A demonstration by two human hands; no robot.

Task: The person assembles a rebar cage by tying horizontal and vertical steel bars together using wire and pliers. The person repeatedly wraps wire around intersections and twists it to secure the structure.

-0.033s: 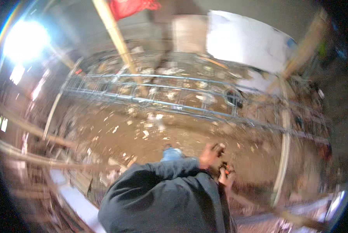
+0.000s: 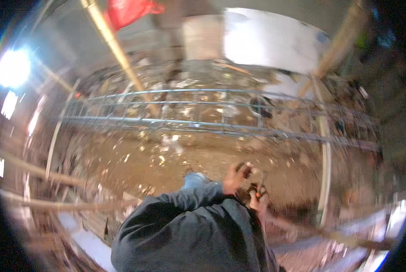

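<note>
Held in the right hand [image 2: 258, 204], near and in front of the body: a small dark tool [image 2: 254, 188] with an orange part, with fingers seemingly clamped around it, presumably for keeping firm control. Just beside, to the left and slightly farther, the left hand [image 2: 233, 179], with fingers bent; because of blur, cannot tell whether together, apart or clamped on some small dark thing. Both placed close to each other, perhaps for working jointly, and apart from the long steel bar frame [image 2: 191, 122]. Farther away, stretched from left to right over the brown ground [image 2: 203, 154]: this same frame, crossing a pale pole [image 2: 54, 145] at left and a pale post [image 2: 324, 181] at right, possibly supported there for keeping out of the dirt, though impossible to confirm. On the far side, a white sheet [image 2: 271, 41] and, at left, a slanting bamboo pole [image 2: 114, 50].
</note>
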